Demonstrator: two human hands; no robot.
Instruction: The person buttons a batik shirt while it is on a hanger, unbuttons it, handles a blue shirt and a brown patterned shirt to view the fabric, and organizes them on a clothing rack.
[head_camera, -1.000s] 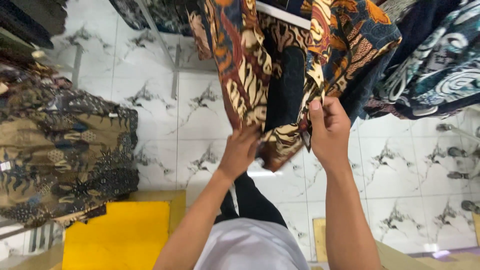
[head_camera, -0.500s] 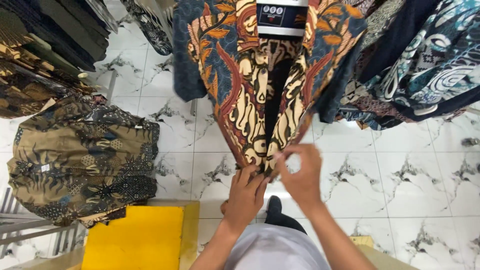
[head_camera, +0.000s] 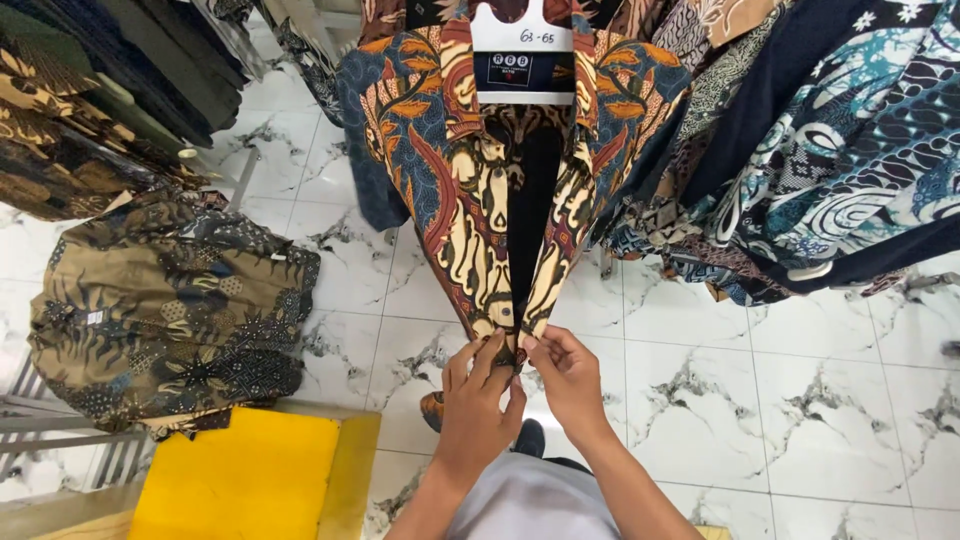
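Both hands (head_camera: 520, 385) moved down the batik shirt (head_camera: 480, 200), seemingly buttoning.

Hanging shirt (head_camera: 500, 200) at centre, above the floor (head_camera: 800, 400). Left of the shirt: a second shirt (head_camera: 165, 320), spread above a flat panel (head_camera: 240, 480). Right of the shirt: rack garments (head_camera: 820, 150). Below its hem: left hand (head_camera: 478, 405) beside right hand (head_camera: 568, 382), fingers (head_camera: 535, 343) touching the hem.

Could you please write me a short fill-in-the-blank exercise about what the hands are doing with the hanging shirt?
1. Both hands meet at the ____ edge of the patterned shirt.
2. The left hand and right hand pinch the shirt's open ____.
3. The block on the floor is ____.

Missing words: bottom; front; yellow
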